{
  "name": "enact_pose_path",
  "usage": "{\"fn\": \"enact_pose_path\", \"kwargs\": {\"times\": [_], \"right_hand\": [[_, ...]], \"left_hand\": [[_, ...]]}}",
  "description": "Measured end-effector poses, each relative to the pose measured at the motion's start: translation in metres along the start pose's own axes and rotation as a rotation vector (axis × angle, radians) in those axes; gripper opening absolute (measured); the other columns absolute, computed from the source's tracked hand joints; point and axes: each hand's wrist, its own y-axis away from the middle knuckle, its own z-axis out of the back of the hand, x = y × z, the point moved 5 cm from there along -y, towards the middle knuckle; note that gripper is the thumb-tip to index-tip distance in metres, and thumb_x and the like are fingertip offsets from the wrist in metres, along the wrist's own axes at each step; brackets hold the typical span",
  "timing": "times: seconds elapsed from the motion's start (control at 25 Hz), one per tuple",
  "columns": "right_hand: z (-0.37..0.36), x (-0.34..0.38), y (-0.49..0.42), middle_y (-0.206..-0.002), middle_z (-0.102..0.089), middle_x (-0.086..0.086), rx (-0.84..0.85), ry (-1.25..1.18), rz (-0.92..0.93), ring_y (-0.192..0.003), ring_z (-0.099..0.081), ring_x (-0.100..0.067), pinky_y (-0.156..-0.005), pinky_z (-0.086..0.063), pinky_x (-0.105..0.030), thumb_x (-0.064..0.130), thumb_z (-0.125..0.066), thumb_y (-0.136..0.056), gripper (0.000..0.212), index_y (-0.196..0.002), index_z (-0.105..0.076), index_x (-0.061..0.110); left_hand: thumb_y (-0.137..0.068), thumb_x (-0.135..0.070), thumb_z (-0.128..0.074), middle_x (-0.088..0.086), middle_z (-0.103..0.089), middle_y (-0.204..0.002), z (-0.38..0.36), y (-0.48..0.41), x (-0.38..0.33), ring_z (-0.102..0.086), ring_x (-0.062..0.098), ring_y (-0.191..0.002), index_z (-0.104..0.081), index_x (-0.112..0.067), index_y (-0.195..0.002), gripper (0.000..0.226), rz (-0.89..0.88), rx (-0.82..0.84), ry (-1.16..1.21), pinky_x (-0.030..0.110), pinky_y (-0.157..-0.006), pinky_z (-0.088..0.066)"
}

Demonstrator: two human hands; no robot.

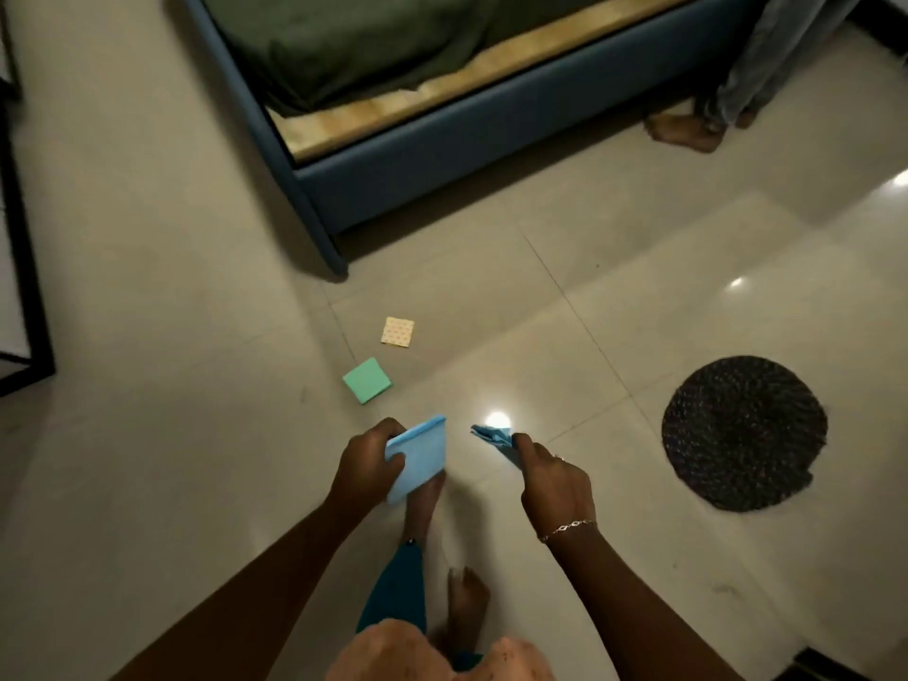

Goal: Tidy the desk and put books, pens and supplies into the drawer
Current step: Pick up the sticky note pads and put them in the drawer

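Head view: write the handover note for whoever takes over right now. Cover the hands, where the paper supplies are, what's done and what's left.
Left hand: fingers grip a blue note pad.
Right hand: pinches a crumpled blue sheet.
On the floor ahead: a green note pad and, beyond it towards the bed corner, a yellow patterned square.
Done: both blue items are in hand, off the floor.
Left: pick up the green pad and the yellow square, then put everything into the drawer. Neither desk nor drawer is in view.
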Motion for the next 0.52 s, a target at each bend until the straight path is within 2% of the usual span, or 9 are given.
{"fn": "enact_pose_path", "kwargs": {"times": [0.08, 0.12, 0.2, 0.28, 0.4, 0.52], "right_hand": [[0.051, 0.035, 0.012, -0.051, -0.06, 0.002, -0.072, -0.01, 0.076, -0.027, -0.046, -0.017, -0.036, -0.008, -0.014, 0.006, -0.022, -0.054, 0.044, -0.09, -0.044, 0.021], [0.073, 0.054, 0.016, -0.051, -0.06, 0.002, -0.114, -0.014, 0.13, -0.028, -0.047, -0.018, -0.034, -0.012, -0.015, 0.006, -0.023, -0.054, 0.046, -0.09, -0.045, 0.021], [0.111, 0.097, 0.021, -0.053, -0.063, 0.002, -0.176, -0.014, 0.241, -0.028, -0.048, -0.02, -0.033, -0.016, -0.016, 0.002, -0.031, -0.05, 0.049, -0.09, -0.054, 0.019], [0.135, 0.137, 0.025, -0.055, -0.065, 0.0, -0.206, -0.02, 0.321, -0.029, -0.049, -0.023, -0.03, -0.019, -0.018, -0.003, -0.046, -0.043, 0.05, -0.086, -0.063, 0.015], [0.159, 0.221, 0.041, -0.056, -0.066, -0.002, -0.207, -0.031, 0.449, -0.03, -0.051, -0.023, -0.026, -0.029, -0.021, -0.011, -0.07, -0.032, 0.058, -0.085, -0.067, 0.015], [0.166, 0.315, 0.078, -0.055, -0.067, -0.002, -0.17, -0.087, 0.574, -0.033, -0.054, -0.022, -0.03, -0.023, -0.021, -0.012, -0.075, -0.033, 0.065, -0.09, -0.063, 0.018]], "left_hand": [[-0.081, -0.012, -0.057, 0.012, -0.067, -0.094, 0.055, 0.053, -0.004, -0.063, 0.028, -0.088, -0.061, -0.005, -0.096, 0.017, 0.032, -0.141, 0.031, 0.024, -0.067, -0.038], [-0.083, -0.008, -0.058, 0.011, -0.068, -0.095, 0.081, 0.079, -0.001, -0.063, 0.027, -0.089, -0.062, -0.006, -0.097, 0.015, 0.051, -0.199, 0.044, 0.024, -0.068, -0.038], [-0.084, -0.006, -0.057, 0.009, -0.069, -0.093, 0.127, 0.132, 0.016, -0.063, 0.027, -0.089, -0.063, -0.006, -0.097, 0.014, 0.1, -0.302, 0.072, 0.024, -0.067, -0.037], [-0.082, -0.002, -0.058, 0.004, -0.064, -0.082, 0.164, 0.178, 0.033, -0.061, 0.026, -0.081, -0.063, -0.01, -0.088, 0.011, 0.133, -0.387, 0.126, 0.025, -0.061, -0.036], [-0.078, 0.0, -0.063, -0.003, -0.056, -0.068, 0.216, 0.253, 0.079, -0.054, 0.019, -0.068, -0.056, -0.018, -0.073, 0.021, 0.235, -0.555, 0.234, 0.024, -0.059, -0.038], [-0.076, 0.001, -0.067, -0.002, -0.06, -0.066, 0.254, 0.338, 0.139, -0.057, 0.016, -0.064, -0.056, -0.023, -0.065, 0.029, 0.354, -0.729, 0.409, 0.03, -0.063, -0.047]]}}
